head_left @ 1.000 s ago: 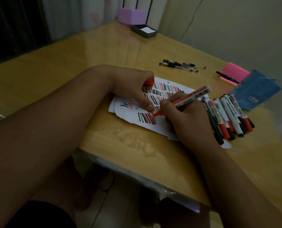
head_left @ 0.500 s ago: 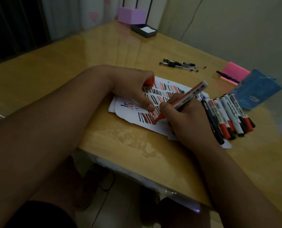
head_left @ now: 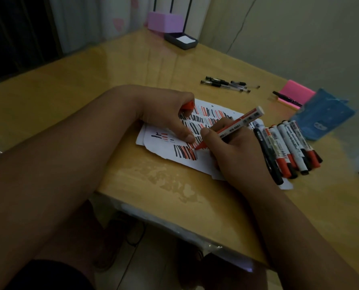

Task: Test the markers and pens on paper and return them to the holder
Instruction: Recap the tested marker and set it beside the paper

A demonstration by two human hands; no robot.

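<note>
Two hands work nearest: the right hand (head_left: 237, 158) grips a red marker (head_left: 234, 127), tip on the stroke-covered paper (head_left: 164, 147); the left hand (head_left: 170, 115) pins the sheet, clutching its cap (head_left: 188, 105). Beside lie capped markers (head_left: 291, 151), farther off pens (head_left: 226, 83). Seemingly much tested, nothing yet returned.

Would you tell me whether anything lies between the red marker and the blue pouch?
Yes. A row of capped markers lies between the red marker, held in the right hand, and the blue pouch; nothing else visible intervenes.
</note>
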